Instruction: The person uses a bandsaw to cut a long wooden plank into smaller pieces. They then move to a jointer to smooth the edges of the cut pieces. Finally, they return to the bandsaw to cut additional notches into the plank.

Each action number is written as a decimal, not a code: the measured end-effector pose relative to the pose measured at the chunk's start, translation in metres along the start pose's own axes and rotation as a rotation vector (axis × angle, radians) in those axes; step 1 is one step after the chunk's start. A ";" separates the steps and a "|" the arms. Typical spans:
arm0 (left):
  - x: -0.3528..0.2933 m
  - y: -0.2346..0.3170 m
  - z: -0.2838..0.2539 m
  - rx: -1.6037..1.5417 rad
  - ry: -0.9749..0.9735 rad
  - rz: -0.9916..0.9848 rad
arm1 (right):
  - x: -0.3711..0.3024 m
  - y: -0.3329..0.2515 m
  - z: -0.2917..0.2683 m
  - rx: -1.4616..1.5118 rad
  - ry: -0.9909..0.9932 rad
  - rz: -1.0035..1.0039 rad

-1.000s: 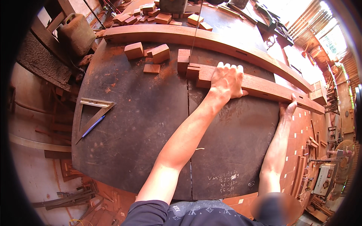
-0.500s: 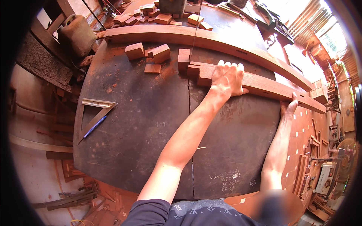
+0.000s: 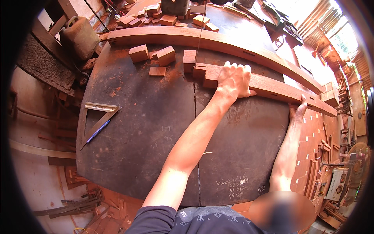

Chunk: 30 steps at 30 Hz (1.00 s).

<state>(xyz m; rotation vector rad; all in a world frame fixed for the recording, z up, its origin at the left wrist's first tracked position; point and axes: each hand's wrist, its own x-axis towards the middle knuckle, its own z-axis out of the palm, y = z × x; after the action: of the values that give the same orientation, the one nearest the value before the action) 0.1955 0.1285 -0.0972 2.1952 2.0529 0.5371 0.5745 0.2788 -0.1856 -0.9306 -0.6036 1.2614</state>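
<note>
A reddish wooden beam [image 3: 269, 85] with a stepped left end and small slots lies across the dark saw table [image 3: 148, 156]. My left hand [image 3: 235, 81] is closed over it near that stepped end, with the thumb on the near side. Farther right, past the table's edge, my right hand [image 3: 298, 110] grips the beam from its near side, thumb on top and fingers hidden beneath. A thin upright saw blade [image 3: 199, 39] stands at the beam's left end. Just left of the blade sits a small wooden block [image 3: 189, 62], close against the beam's end.
Behind lies a longer wooden beam [image 3: 175, 36], with a pile of offcuts [image 3: 167, 20] beyond it. Several loose blocks [image 3: 165, 56] rest left of the blade. A triangular set square [image 3: 82, 130] and a blue pen [image 3: 98, 131] lie at the left. A jerrycan [image 3: 80, 35] stands far left.
The beam's stepped end and my left hand have shifted very slightly to the left, along with the small block. My right hand stays nearly where it was.
</note>
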 end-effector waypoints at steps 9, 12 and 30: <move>0.000 0.000 -0.002 -0.023 -0.001 -0.005 | -0.004 0.000 0.006 0.005 -0.010 -0.013; -0.001 0.000 -0.002 -0.023 -0.003 -0.018 | -0.011 0.001 0.014 0.033 -0.003 -0.009; -0.036 0.046 -0.007 0.114 0.112 0.008 | -0.029 -0.011 0.004 0.169 0.052 0.161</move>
<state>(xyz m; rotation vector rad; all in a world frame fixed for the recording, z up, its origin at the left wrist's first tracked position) 0.2354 0.0872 -0.0835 2.2858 2.1825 0.5696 0.5707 0.2513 -0.1712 -0.8810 -0.3813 1.4043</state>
